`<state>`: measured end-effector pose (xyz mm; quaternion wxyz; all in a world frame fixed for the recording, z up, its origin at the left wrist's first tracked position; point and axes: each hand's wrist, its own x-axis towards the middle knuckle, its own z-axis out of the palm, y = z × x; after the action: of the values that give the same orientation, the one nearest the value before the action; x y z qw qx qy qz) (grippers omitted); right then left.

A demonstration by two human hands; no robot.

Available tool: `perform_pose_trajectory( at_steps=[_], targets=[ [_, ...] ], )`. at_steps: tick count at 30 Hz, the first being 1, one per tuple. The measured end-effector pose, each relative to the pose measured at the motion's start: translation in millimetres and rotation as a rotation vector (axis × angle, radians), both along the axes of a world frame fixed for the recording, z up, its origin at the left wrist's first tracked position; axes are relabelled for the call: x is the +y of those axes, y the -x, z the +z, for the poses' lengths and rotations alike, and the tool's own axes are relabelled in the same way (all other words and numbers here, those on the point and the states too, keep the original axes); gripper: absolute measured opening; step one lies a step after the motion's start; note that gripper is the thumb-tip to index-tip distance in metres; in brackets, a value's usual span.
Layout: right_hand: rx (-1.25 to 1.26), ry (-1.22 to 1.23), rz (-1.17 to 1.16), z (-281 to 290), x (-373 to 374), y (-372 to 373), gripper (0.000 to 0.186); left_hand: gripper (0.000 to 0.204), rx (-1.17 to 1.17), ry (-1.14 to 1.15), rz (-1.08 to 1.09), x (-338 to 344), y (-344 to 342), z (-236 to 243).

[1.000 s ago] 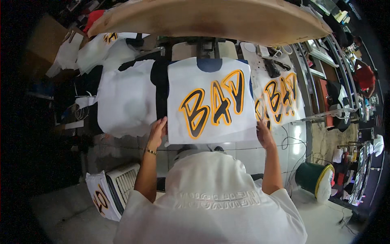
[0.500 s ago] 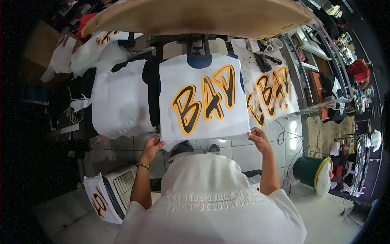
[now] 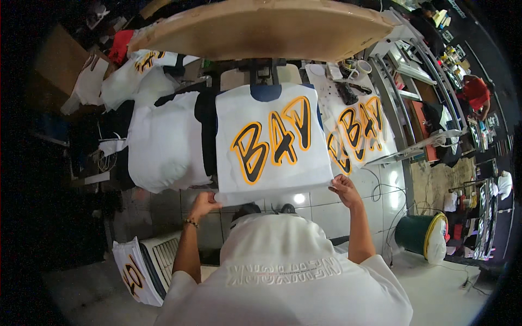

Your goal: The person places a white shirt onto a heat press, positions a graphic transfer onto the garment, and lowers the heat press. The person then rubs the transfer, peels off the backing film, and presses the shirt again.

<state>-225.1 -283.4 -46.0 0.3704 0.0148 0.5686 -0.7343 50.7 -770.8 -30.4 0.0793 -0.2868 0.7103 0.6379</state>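
Observation:
A white T-shirt (image 3: 234,119) with a navy neckline and large black lettering outlined in orange is spread flat on a platen in front of me. My left hand (image 3: 205,203), a beaded bracelet on its wrist, pinches the near left corner of the shirt's hem. At the near right corner, my right hand (image 3: 344,190) grips the same hem between thumb and fingers. The hem strip between my hands hangs a little past the platen's near edge. What lies under the shirt is hidden.
Left of it lies a plain white shirt (image 3: 163,141) with black sleeves. On the right, printed sheets (image 3: 375,144) cover a table. A large brown panel (image 3: 261,32) spans the far side. A green bin (image 3: 411,233) and stacked printed shirts (image 3: 133,271) stand lower. Someone in red (image 3: 477,93) is far right.
The whole view has shifted slightly downward. Both hands keep their hold, and the shirt's hem has come a little nearer to me, with its left end lower.

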Motion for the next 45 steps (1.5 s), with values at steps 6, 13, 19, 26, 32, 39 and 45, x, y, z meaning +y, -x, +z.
perform_pose_trajectory(
  at_steps=[6,13,19,26,32,39,45],
  targets=[
    [-0.014,0.057,0.004,1,-6,5,0.016,0.046,-0.138,0.252,-0.522,-33,78,161],
    [0.279,-0.177,-0.192,10,-34,16,0.022,0.031,0.363,0.458,-0.611,-7,186,274],
    [1.198,-0.670,-0.317,48,-99,43,0.034,0.037,0.581,0.849,-0.455,14,212,164],
    [1.520,-0.845,-0.019,76,-168,72,0.056,0.053,0.518,1.105,-0.227,35,185,58],
    [1.440,-0.917,0.075,61,-178,77,0.060,0.056,0.510,1.130,-0.185,35,182,46],
    [1.428,-0.845,0.054,59,-179,81,0.059,0.057,0.503,1.148,-0.182,34,182,41],
    [1.440,-0.826,0.058,61,-179,81,0.059,0.060,0.472,1.164,-0.191,34,183,42]
  ],
)
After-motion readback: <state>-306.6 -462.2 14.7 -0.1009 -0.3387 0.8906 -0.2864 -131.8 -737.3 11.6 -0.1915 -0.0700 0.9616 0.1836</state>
